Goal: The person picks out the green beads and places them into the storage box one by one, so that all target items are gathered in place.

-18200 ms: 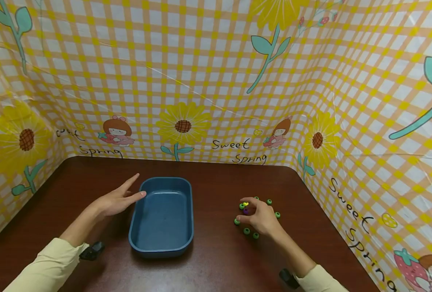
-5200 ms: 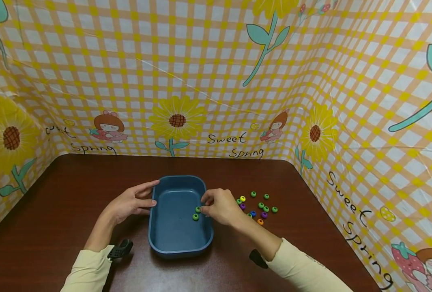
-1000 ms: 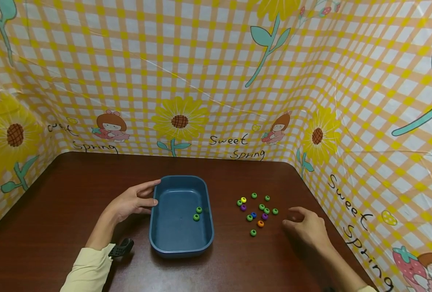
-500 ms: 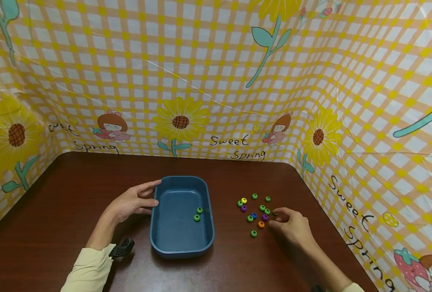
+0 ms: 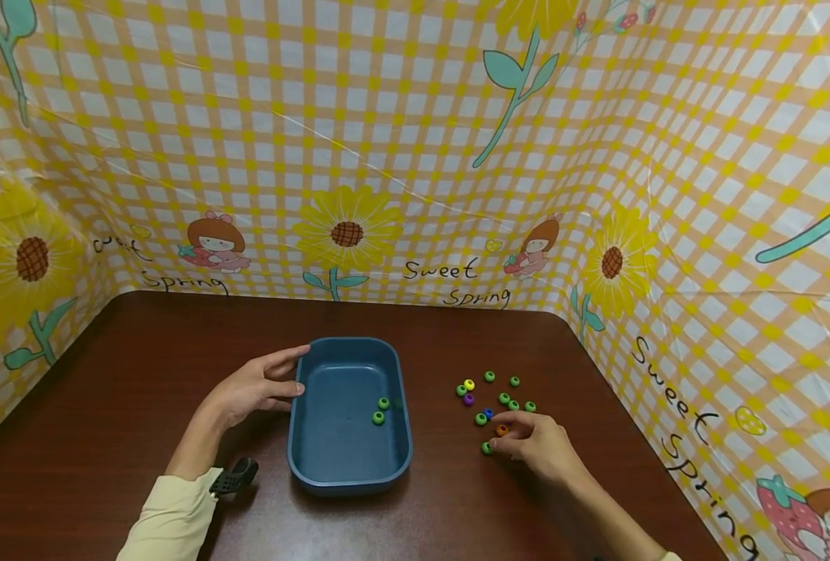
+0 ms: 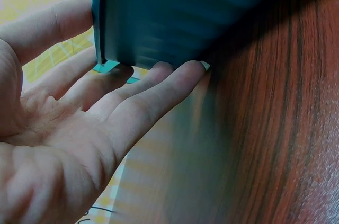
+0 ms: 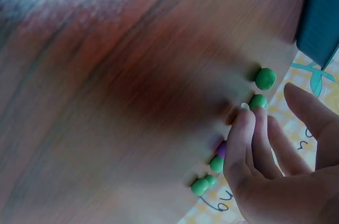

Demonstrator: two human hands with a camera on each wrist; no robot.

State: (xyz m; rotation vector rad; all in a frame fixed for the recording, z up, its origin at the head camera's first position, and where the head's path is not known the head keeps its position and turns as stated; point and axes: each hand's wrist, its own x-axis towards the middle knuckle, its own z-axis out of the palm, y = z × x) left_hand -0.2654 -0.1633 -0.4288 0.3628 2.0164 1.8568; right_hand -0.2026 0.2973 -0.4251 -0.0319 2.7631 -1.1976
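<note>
My left hand [image 5: 246,393] rests against the left side of a blue rectangular tray [image 5: 347,485]; in the left wrist view its extended fingers [image 6: 153,94] touch the tray's outer wall. Inside the tray lie a green bead [image 5: 383,403] and another green bead [image 5: 378,418]. Over the scattered beads reaches my right hand [image 5: 544,450], thumb and forefinger apart. Its thumb is right beside the nearest green bead [image 5: 486,448], and an orange bead [image 5: 502,430] shows between the fingers. The blue bead [image 5: 488,414] is by the forefinger. In the right wrist view, the purple bead [image 7: 222,149] is partly hidden behind the fingers.
Farther back on the brown table [image 5: 197,335] lie a yellow bead [image 5: 469,385], a second purple bead [image 5: 468,400] and several green beads [image 5: 513,405]. A checked sunflower cloth [image 5: 415,171] walls the table at the back and sides.
Since a second ago my right hand has moved left over the beads; my left hand stays put. Much earlier the tray stood farther left with no beads; two green ones went in.
</note>
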